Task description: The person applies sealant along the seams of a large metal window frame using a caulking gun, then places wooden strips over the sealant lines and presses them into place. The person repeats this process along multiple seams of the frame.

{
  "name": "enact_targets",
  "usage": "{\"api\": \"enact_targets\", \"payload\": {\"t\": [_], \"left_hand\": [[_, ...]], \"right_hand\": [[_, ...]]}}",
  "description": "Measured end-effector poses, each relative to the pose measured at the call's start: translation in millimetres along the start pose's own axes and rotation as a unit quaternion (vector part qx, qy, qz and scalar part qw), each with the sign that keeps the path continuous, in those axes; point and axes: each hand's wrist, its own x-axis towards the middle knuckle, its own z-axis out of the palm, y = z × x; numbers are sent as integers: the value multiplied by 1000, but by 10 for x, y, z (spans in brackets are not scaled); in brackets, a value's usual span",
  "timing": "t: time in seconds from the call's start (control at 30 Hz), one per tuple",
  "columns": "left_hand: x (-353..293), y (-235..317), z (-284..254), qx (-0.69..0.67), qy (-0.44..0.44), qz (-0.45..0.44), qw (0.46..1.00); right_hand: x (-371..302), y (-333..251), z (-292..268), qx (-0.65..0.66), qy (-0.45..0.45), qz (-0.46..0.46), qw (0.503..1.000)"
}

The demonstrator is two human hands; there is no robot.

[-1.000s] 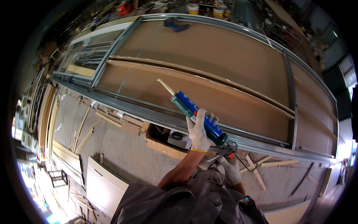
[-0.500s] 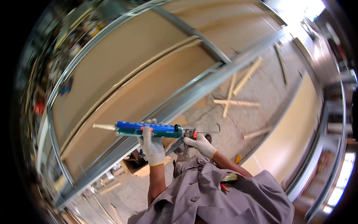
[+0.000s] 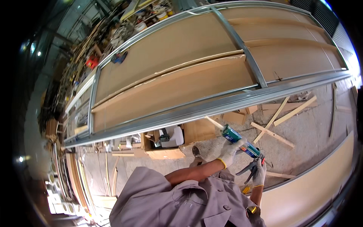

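A blue-green sealant cartridge (image 3: 235, 138) with a pale tapered nozzle sits in a caulking gun just below the long metal frame (image 3: 211, 108). The gloved left hand (image 3: 231, 150) wraps its barrel; the gloved right hand (image 3: 258, 174) grips the trigger handle.

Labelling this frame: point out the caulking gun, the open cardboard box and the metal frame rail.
caulking gun (image 3: 237, 139): head view, on the blue-green cartridge tube.
open cardboard box (image 3: 162, 153): head view, on its front wall.
metal frame rail (image 3: 211, 107): head view, on the long grey rail's middle stretch.
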Motion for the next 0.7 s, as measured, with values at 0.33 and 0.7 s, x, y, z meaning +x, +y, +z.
{"api": "enact_targets", "payload": {"t": [0.33, 0.7], "left_hand": [[142, -486, 263, -21, 1, -57, 998], [1940, -2585, -913, 58, 13, -186, 981]], "right_hand": [[233, -17, -629, -174, 101, 85, 976], [808, 1880, -1564, -93, 279, 162, 942]]}}
